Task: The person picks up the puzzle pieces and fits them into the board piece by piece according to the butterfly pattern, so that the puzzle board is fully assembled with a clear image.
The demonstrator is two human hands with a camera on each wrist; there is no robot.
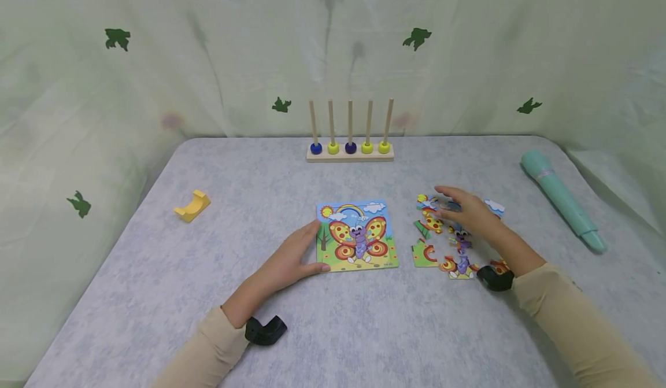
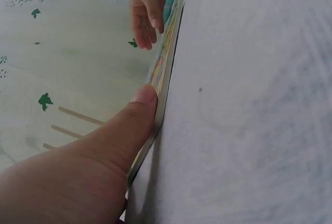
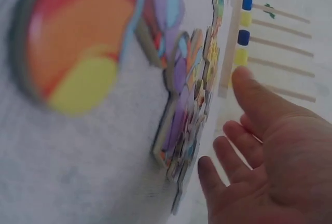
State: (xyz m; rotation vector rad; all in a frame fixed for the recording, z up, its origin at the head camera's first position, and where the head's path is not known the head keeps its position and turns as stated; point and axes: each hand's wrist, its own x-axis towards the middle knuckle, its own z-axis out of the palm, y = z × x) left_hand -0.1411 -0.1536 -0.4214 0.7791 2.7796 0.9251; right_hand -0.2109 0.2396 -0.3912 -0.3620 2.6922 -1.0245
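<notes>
In the head view my left hand (image 1: pixel 291 258) rests at the left side of a square butterfly picture puzzle (image 1: pixel 359 235). Its fingertips touch the left edge, and its thumb (image 2: pixel 140 107) lies at the lower left corner; in the left wrist view the other fingers are hidden. My right hand (image 1: pixel 470 211) hovers over a spread of loose puzzle pieces (image 1: pixel 461 266), thumb and fingers apart with nothing between them. Those pieces carry matching butterfly, sun and cloud parts. Up close in the right wrist view, one piece (image 3: pixel 78 42) is red, orange and yellow.
A wooden stand (image 1: pixel 350 158) with upright pegs and blue and yellow beads is at the back. A yellow curved block (image 1: pixel 192 206) lies at the left. On the right rests a mint-green tapered tube (image 1: pixel 564 200). Pale curtains with green bird shapes hang around the table (image 1: pixel 130 295).
</notes>
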